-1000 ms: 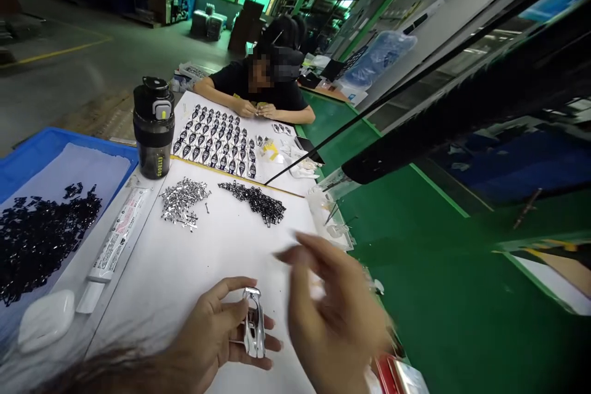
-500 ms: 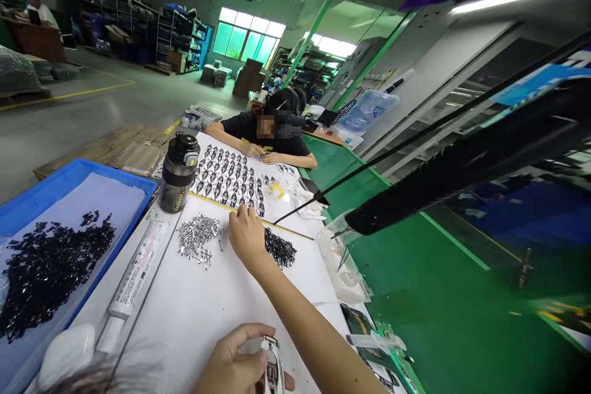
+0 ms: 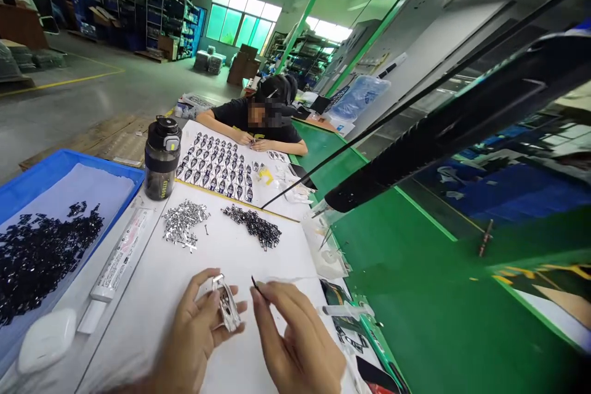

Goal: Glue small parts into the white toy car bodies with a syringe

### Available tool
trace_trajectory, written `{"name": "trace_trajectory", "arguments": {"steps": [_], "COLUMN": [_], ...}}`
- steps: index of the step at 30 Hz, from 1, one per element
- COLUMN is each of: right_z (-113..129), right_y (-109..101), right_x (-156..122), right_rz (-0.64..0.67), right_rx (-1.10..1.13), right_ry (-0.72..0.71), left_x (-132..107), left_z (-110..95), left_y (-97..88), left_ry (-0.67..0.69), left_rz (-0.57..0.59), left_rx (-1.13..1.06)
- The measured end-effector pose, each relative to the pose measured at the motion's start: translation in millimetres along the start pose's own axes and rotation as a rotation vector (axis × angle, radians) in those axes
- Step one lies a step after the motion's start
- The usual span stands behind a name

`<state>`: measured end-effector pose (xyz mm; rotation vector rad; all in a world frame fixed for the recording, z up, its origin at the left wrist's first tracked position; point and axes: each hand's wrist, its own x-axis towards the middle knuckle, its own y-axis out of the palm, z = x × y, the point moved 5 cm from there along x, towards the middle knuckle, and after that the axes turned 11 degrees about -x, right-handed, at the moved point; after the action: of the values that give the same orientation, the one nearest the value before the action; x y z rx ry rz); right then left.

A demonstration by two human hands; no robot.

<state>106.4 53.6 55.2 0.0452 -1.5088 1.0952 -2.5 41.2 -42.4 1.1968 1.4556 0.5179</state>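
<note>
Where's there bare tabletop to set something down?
Free: white tabletop between the white printed tube and left hand, and between the glossy black-piece heap and right hand. Crowded: beyond the yellow strip, rows of silver-and-dark parts.

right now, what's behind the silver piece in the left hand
Fingertips of the left hand show behind the silver piece, then white tabletop; whatever sits directly behind it is covered.

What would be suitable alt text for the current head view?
The left hand holds a silver part; the right hand pinches a small dark piece. Beyond, on a white table, lie a silver pile and a black pile; a co-worker leans over the far end.
</note>
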Motion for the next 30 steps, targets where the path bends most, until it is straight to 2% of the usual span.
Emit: {"name": "trace_trajectory", "arguments": {"steps": [2,5,10,16,23,30], "right_z": [-4.7,-10.9,-10.6,-6.4,-5.8,-3.0], "right_y": [-8.6,-0.2,7.8,10.5,22.7,22.6], "right_x": [-23.3,-48.3,-58.9,-62.2,-77.9,-71.8], "right_rz": [-0.029,0.060,0.102,0.109,0.157,0.229], "right_rx": [0.040,0.099,0.165,0.171,0.153,0.067], "right_ry": [0.044,0.140,0.281,0.224,0.238,0.185], "left_x": [-2.4,-3.7,-5.6,-6.1,-2.3,-0.1], "left_z": [-1.2,-0.1,1.0,2.7,5.2,3.8], "left_y": [1.7,2.6,2.7,1.6,-5.5,-7.5], "left_ry": [-0.020,-0.043,-0.034,-0.042,-0.050,-0.014], "left_rz": [-0.021,-0.038,-0.065,-0.089,-0.097,-0.106], "left_rx": [-0.001,0.013,0.078,0.083,0.084,0.074]}}
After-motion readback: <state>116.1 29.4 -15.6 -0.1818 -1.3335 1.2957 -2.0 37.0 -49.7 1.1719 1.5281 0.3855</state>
